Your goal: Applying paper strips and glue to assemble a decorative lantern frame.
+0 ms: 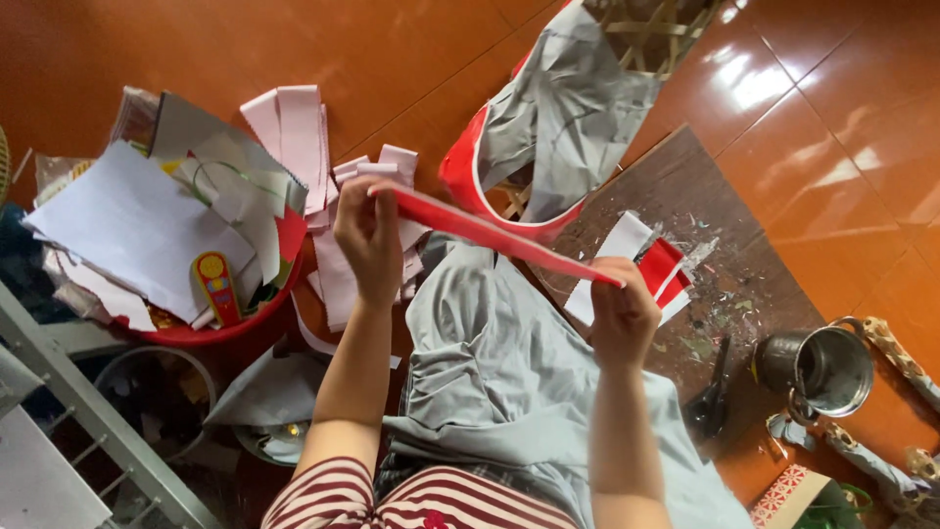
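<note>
Paper strip [494,235], long, red, taut between hands

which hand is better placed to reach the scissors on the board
Right hand, probably: it grips the red strip near the dark scissors; the left hand is farther away.

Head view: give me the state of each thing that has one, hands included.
Red paper strip: held taut between both hands, slanting down to the right.
Left hand: closed on the strip's upper end.
Right hand: closed on the strip's lower end.
Red basin: heaped with paper scraps.
Metal cup: lying on its side.
Scissors: lying on the board, unheld.
Pink paper strips: loosely piled on the floor.
</note>
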